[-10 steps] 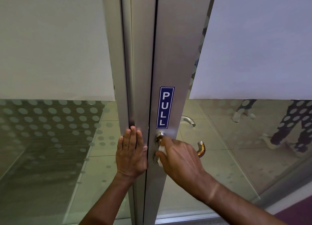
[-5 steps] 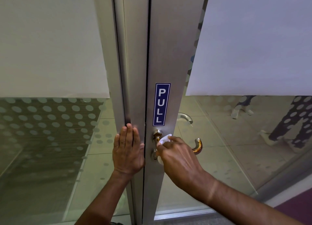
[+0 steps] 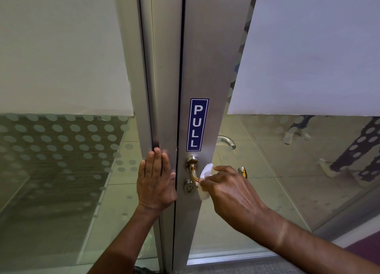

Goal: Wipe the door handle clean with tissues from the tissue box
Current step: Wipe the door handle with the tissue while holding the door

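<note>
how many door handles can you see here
2. A gold door handle on the near side, under the PULL sign, being wiped by the right hand with a tissue. A silver handle shows through the glass behind.

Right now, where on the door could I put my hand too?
Bare metal runs from the PULL sticker up the frame, and below the keyhole. It's crowded around the door handle: the right hand wipes with a tissue, the left hand presses beside it.
</note>
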The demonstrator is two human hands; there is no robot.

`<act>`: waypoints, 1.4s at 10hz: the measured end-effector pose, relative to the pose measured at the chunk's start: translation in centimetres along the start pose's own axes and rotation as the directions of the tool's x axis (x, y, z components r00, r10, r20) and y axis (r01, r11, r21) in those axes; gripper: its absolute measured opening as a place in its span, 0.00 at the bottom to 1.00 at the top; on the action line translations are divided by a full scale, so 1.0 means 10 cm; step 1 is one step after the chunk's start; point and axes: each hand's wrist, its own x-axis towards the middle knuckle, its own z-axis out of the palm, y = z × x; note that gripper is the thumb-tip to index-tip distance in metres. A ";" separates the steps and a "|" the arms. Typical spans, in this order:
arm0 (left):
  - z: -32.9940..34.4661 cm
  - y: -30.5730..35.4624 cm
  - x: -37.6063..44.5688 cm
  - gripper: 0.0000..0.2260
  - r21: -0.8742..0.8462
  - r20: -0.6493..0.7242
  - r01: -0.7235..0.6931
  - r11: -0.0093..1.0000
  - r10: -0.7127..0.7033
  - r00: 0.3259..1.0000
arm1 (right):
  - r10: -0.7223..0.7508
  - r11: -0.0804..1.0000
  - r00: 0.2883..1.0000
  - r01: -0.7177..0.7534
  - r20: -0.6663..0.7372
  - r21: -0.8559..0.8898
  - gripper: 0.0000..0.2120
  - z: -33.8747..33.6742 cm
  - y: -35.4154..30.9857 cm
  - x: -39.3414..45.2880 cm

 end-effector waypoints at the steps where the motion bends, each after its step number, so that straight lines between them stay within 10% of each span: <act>1: 0.00 0.00 0.00 0.31 0.000 0.006 -0.002 1.000 0.002 1.000 | -0.005 1.000 1.000 0.005 -0.007 -0.012 0.12 -0.01 0.04 -0.02; 14: -0.02 -0.01 0.01 0.34 0.003 0.011 -0.021 1.000 0.021 1.000 | -0.046 0.997 0.987 0.037 -0.154 -0.064 0.21 0.03 0.60 -0.38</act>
